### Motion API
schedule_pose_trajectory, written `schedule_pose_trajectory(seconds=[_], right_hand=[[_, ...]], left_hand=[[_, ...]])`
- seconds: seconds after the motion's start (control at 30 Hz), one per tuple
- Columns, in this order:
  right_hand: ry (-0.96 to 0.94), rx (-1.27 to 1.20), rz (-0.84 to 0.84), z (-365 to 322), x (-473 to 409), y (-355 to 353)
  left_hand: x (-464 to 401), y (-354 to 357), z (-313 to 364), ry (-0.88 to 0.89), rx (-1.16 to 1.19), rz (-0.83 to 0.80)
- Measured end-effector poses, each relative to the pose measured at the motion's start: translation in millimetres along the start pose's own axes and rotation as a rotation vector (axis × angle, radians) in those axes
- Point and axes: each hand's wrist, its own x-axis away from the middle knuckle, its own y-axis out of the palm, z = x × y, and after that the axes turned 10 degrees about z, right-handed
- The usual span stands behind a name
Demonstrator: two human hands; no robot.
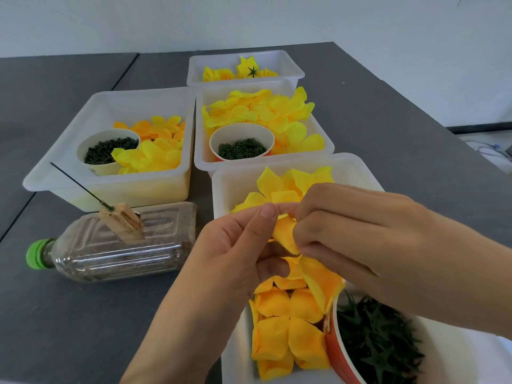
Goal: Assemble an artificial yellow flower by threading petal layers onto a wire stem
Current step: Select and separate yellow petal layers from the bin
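1. My left hand (238, 245) and right hand (340, 231) both pinch one yellow petal layer (285, 234), centre frame.
2. Wire stem (80, 184) stands clamped in a clothespin (123, 224), left of frame.

Left hand (235, 245) and right hand (346, 234) pinch a yellow petal layer (285, 234).

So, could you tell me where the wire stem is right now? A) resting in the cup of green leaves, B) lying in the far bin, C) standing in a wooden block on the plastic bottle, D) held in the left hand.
C: the thin wire stem rises at a slant from the wooden block sitting on the lying plastic bottle, while both hands pinch only a yellow petal layer.
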Motion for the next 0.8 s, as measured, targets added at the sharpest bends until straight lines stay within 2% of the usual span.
schedule_pose_trajectory(seconds=[0.17,0.33,0.5,0.8], right_hand=[[-0.002,0.002,-0.043,-6,-12,-9],[0.151,-0.237,-0.158,-3,-15,-13],[0.221,-0.352,-0.149,0,-14,-11],[0.278,-0.399,-0.157,1,-16,-13]], left_hand=[[1,2,3,-0.056,0.07,0.015],[1,2,3,-0.051,0.049,0.024],[1,0,2,-0.025,-0.019,0.019],[1,-3,0,0.011,-0.067,-0.008]])
